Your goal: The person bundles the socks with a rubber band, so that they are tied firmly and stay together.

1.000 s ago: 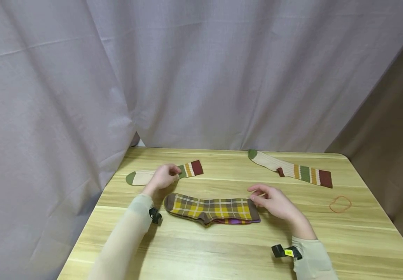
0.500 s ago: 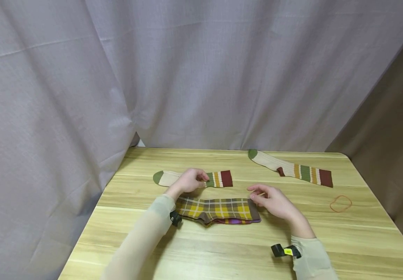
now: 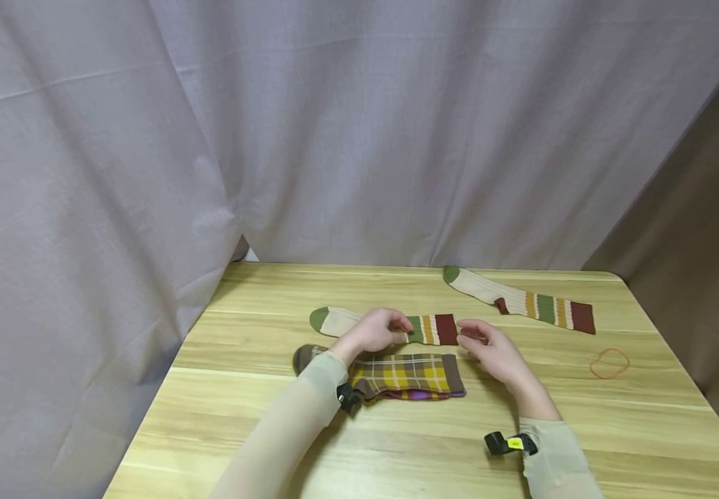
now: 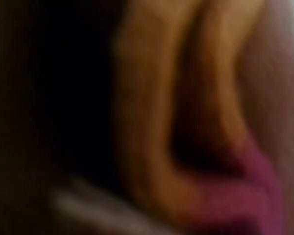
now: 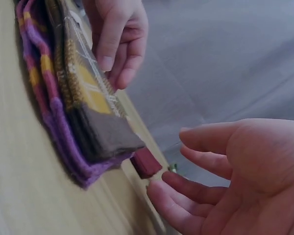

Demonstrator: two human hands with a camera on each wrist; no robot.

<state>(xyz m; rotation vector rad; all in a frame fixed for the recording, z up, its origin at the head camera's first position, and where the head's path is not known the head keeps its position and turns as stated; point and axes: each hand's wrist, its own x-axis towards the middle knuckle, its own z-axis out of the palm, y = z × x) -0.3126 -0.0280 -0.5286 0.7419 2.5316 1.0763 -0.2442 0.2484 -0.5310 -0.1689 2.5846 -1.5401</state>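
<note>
A cream sock with a green toe, striped leg and dark red cuff lies stretched out behind a plaid sock stack. My left hand pinches it near the green band, covering its middle. By the dark red cuff, my right hand has thumb and fingers apart, holding nothing. In front, brown-and-yellow plaid socks lie over purple-and-red ones, partly under my left wrist. The left wrist view is dark and blurred, with only orange and magenta fabric folds showing.
A matching striped sock lies at the back right of the wooden table. To the right is a thin orange rubber band. Grey curtains hang behind the table, and a brown one at its right side.
My left hand has moved to the right, bringing the near striped sock along behind the plaid stack. Lately my right hand has shifted slightly away from me, towards that sock's cuff.
</note>
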